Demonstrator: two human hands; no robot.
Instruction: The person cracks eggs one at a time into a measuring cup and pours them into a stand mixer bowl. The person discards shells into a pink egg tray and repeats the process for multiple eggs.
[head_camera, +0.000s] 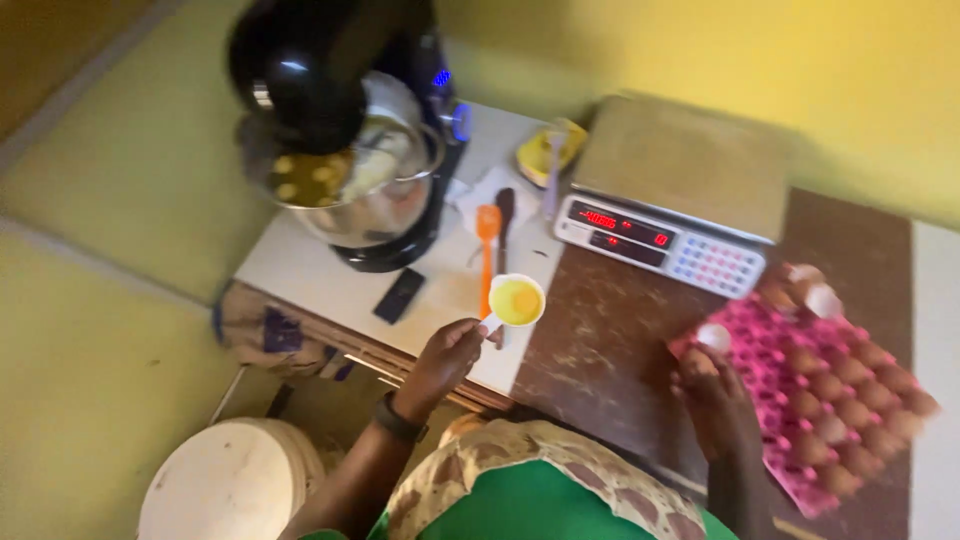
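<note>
The left hand (445, 358) is closed around the short handle of a small white cup (516, 300), fingers curled tight, with the cup sticking out up and to the right of the knuckles. A yellow yolk fills the cup, which is held level above the edge of a white board (300, 270). A dark band sits on that wrist.

The right hand (712, 390) rests at the near left corner of a pink egg tray (790, 400), fingers bent loosely over its rim; whether they pinch anything is too blurred to tell. A pale eggshell (714, 336) lies just above the fingertips, touching or almost touching them. Brown eggs (850, 400) fill the tray to the right of this hand, and more shell pieces (812, 290) sit at the tray's far end.

Between the two hands lies a brown mottled counter (600, 350). Just beyond the cup, an orange spatula (487, 250) and a dark spoon (504, 220) lie side by side on the board. Farther off and left of the left hand stands a black mixer (320, 70) with a steel bowl (370, 205) holding yolks. Beyond the right hand sits a scale (660, 240) with red digits lit. A small black slab (399, 296) lies left of the cup. Below the left arm stands a round white lid (225, 485).
</note>
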